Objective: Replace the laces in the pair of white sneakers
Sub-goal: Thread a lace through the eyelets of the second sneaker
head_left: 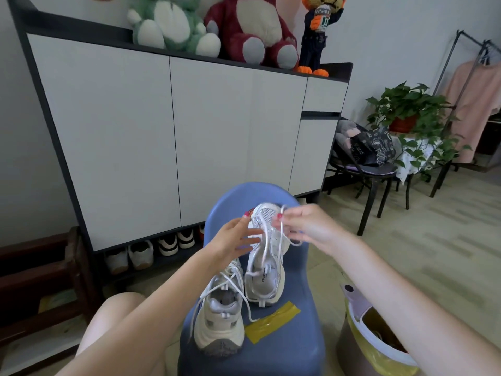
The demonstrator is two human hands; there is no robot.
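Cabinet (173, 126), white doors in a dark frame, fills 9 to 12 o'clock. Three plush toys (244, 28) stand on its top, shoes (151, 251) sit in the gap under it.
Blue plastic chair (292, 348) at 6 o'clock, seat toward the camera; both sneakers on it.
Plant (409, 112) and black chair (374, 169) at 2 o'clock, clothes rack (461, 77) further right. Lined bin (376, 346) at 4 o'clock, just beside the blue chair.
Right sneaker (267, 256) near frame centre, toe toward the chair back, lace mostly out of the eyelets. Left sneaker (221, 316) touching it at 7 o'clock, laced, ends loose.
Yellow packet (271, 325) flat on the seat, just beside both sneakers.
Left hand (233, 240): fingers straight, spread, resting against the right sneaker's side.
Right hand (303, 226): thumb and fingers pinch the white lace (267, 240) above the toe; the lace loops down to the tongue.
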